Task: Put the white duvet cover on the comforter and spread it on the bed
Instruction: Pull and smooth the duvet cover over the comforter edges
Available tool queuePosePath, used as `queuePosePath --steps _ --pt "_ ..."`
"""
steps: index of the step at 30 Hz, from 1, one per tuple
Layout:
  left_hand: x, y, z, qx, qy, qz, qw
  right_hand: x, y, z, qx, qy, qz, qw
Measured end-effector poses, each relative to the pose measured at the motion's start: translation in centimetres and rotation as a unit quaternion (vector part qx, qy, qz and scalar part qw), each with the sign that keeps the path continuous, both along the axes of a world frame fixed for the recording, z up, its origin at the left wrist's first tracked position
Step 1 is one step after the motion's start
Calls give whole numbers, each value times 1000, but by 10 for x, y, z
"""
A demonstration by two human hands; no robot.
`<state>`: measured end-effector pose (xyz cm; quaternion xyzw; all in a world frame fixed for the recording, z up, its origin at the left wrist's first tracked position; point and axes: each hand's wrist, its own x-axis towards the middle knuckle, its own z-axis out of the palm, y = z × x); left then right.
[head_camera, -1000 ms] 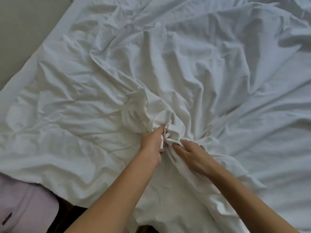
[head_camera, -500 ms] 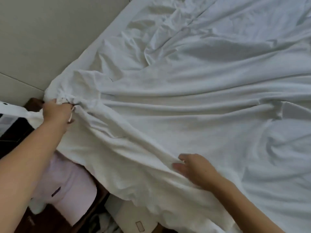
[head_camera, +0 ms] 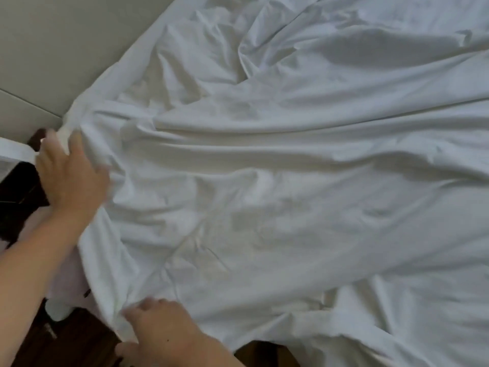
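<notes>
Left hand [head_camera: 69,178] has loosened, fingers spread on the duvet cover [head_camera: 291,181]; right hand [head_camera: 161,332] pinches its edge.

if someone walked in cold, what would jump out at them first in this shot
A crumpled white duvet cover fills nearly the whole view, its long folds running from the right toward the left edge. The left hand lies with fingers spread at the bunched corner at mid-left, though blur hides whether it grips the cloth. The right hand is at the near edge at the bottom, over dark floor.
</notes>
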<state>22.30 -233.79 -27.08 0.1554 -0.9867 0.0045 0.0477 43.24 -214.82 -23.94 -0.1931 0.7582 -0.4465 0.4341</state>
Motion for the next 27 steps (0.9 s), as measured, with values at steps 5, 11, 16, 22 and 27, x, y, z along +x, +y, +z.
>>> queuePosePath --steps 5,11,16,22,27 --pt "60 131 -21 28 16 -311 950 -1 119 -23 -4 134 -418 898" --pt "153 269 -46 161 18 -530 833 100 294 -70 262 298 -470 788" --pt "265 353 -36 254 -115 -699 659 219 384 -65 306 246 -321 862" --pt "330 376 -34 136 -267 -722 624 308 434 -51 394 171 -209 879" --pt "388 347 -31 41 -335 -825 453 348 405 -39 306 125 -97 939"
